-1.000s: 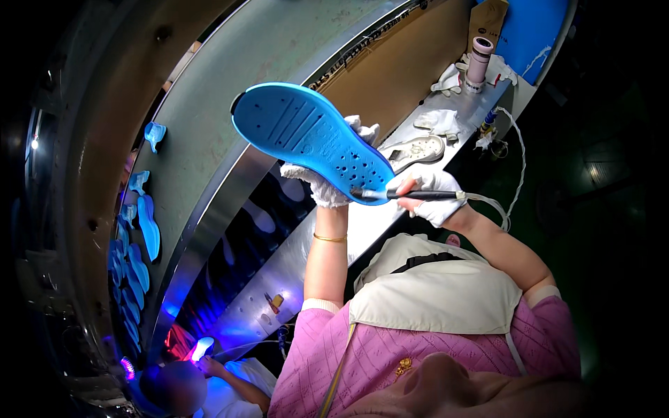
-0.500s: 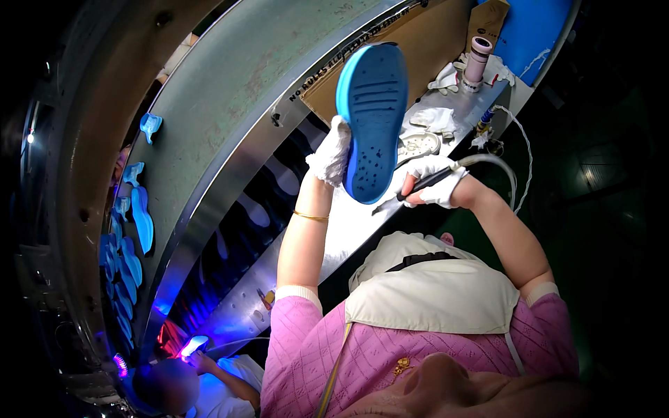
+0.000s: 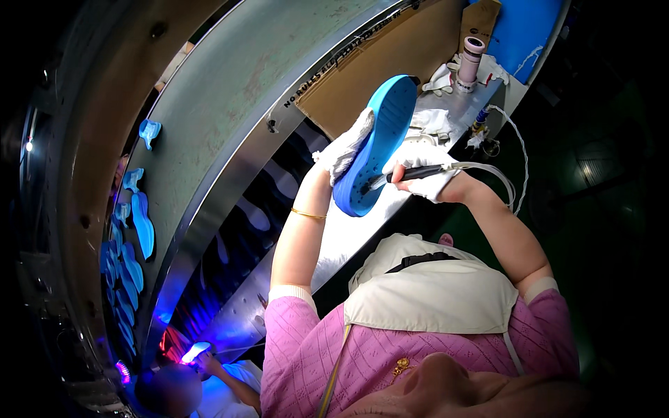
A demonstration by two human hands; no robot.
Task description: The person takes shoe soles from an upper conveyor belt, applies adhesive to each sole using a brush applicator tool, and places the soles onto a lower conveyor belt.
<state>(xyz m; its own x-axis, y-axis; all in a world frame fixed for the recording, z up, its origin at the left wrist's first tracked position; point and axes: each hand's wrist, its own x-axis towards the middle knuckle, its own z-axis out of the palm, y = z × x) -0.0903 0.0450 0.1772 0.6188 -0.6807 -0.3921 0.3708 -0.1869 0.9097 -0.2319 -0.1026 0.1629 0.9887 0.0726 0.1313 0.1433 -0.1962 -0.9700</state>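
In my gloved left hand point(image 3: 346, 148) is a blue shoe sole point(image 3: 391, 122), gripped along its left edge and tilted with its hollow face toward my right. Small holes dot its lower end. My right hand point(image 3: 431, 182), in a white glove with bare fingertips, closes around a black-handled brush point(image 3: 422, 171) with a pale hose point(image 3: 481, 167) trailing from its back end. The brush tip meets the inside of the sole near its lower end. The palm side of my left hand is hidden by the sole.
Several blue shoe parts point(image 3: 143, 224) lie along the far left side of the curved green conveyor point(image 3: 209, 104). A cardboard sheet point(image 3: 390, 66), pink bottle point(image 3: 471, 61) and white gloves point(image 3: 440, 79) stand beyond my hands. A co-worker point(image 3: 233, 383) holds a lit piece at lower left.
My left hand has lowered and tilted the sole toward my right hand. The brush, formerly apart from the sole, has come up against its inner face.
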